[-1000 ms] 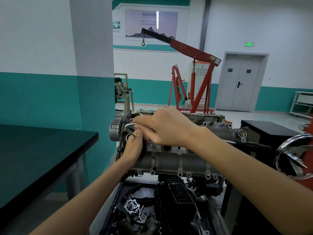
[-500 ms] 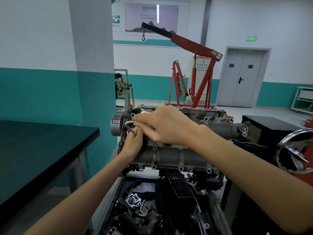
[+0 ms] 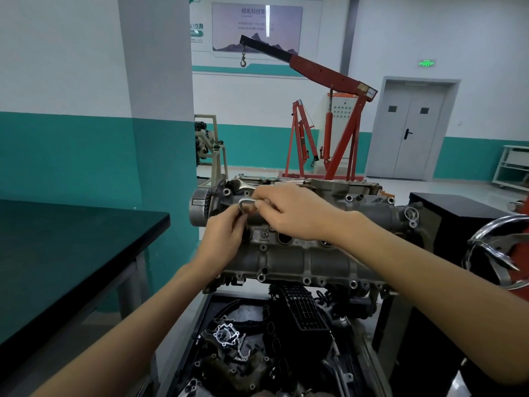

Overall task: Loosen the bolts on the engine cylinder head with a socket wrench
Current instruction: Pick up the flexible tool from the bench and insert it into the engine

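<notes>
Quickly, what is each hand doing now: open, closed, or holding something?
Left hand: pinches the bent metal tool.
Right hand: grips the same tool's upper arm.

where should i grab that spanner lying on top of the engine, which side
Grip the spanner by its bare shank just right of the ring end, coming from above. It lies flat along the cylinder head's far edge; its right stretch runs behind the right hand, so the left part is the free one.

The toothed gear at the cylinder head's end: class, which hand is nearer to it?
Left. The left hand sits just beside the gear; the right hand lies further along the cylinder head.
</notes>
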Motion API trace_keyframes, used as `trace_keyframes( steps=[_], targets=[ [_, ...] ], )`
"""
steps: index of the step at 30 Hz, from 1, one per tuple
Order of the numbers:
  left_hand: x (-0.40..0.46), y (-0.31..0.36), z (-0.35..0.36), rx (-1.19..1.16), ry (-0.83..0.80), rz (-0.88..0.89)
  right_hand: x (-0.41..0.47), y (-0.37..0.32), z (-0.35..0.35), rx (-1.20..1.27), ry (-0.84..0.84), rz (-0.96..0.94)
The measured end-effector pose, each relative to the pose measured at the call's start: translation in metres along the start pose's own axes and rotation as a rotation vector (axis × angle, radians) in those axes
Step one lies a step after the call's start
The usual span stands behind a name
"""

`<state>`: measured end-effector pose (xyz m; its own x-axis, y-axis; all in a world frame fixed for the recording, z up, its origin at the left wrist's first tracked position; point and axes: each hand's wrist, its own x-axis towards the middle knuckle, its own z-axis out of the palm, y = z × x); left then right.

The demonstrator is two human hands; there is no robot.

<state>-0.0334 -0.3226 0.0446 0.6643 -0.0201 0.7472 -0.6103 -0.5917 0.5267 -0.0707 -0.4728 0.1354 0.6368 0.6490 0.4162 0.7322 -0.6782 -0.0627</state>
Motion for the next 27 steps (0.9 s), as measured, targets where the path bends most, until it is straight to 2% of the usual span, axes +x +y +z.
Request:
trace_keyframes(
  steps=[2, 5, 7, 9, 11, 12, 14, 16, 21, 27],
  targets=[
    [0.004, 0.0, -0.003, 0.063, -0.03, 0.031, 0.002, -0.007, 0.002, 0.415, -0.059, 0.199],
    [0.003, -0.001, -0.006, 0.112, -0.067, 0.036, 0.006, -0.018, 0.01, 0.949, -0.237, 0.471],
    [0.001, -0.002, -0.007, 0.102, -0.074, 0.002, 0.01, -0.023, 0.015, 1.098, -0.281, 0.548],
    [0.0, -0.003, -0.009, 0.092, -0.065, 0.006, 0.013, -0.026, 0.016, 1.159, -0.254, 0.625],
    [0.001, -0.003, -0.011, 0.091, -0.06, 0.046, 0.015, -0.026, 0.015, 1.034, -0.185, 0.637],
    [0.001, -0.003, -0.012, 0.094, -0.063, 0.06, 0.016, -0.025, 0.014, 0.866, -0.147, 0.587],
    [0.001, -0.004, -0.014, 0.113, -0.089, 0.075, 0.017, -0.02, 0.01, 0.438, -0.099, 0.401],
    [0.001, -0.006, -0.016, 0.125, -0.115, 0.102, 0.017, -0.019, 0.005, 0.201, -0.115, 0.248],
    [0.001, -0.008, -0.026, 0.113, -0.192, 0.166, 0.018, -0.014, -0.004, 0.038, -0.237, 0.092],
    [0.004, -0.002, -0.037, 0.074, -0.132, 0.164, 0.024, -0.024, -0.009, -0.054, -0.115, 0.008]
  ],
)
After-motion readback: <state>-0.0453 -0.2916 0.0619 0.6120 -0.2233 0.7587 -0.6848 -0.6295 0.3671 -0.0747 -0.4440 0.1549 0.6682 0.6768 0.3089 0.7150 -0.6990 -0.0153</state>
